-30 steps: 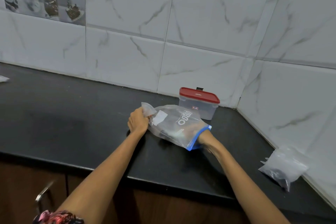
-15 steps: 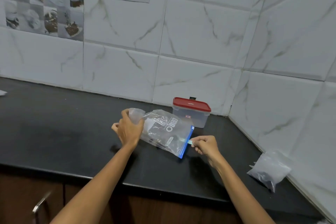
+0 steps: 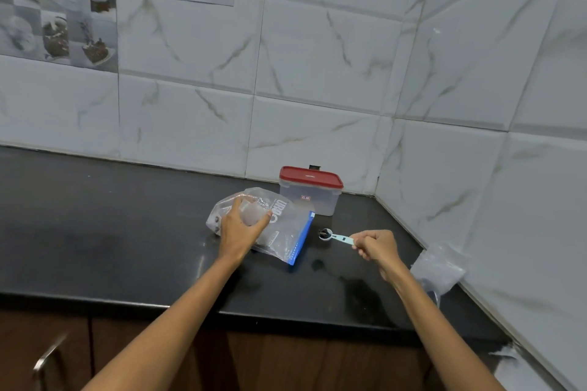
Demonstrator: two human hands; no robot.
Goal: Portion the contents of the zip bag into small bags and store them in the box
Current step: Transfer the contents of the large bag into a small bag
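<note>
A clear zip bag (image 3: pixel 282 232) with a blue seal edge lies on the black counter (image 3: pixel 95 225), its mouth facing right. My left hand (image 3: pixel 241 228) rests on the bag's left part and grips a small clear bag (image 3: pixel 252 214). My right hand (image 3: pixel 376 244) pinches the handle of a pale blue measuring spoon (image 3: pixel 336 236); its bowl holds dark contents just right of the zip bag's mouth. The clear box (image 3: pixel 309 197) with a red lid stands shut behind the bag, near the wall corner.
A heap of small clear bags (image 3: pixel 440 270) lies against the right wall on the counter. Tiled walls meet at the corner behind the box. Below the counter edge are brown cabinet doors with a metal handle (image 3: pixel 47 359).
My right hand has drawn the spoon out of the zip bag to the right, with dark contents in its bowl. My left hand has shifted onto the bag while holding the small bag.
</note>
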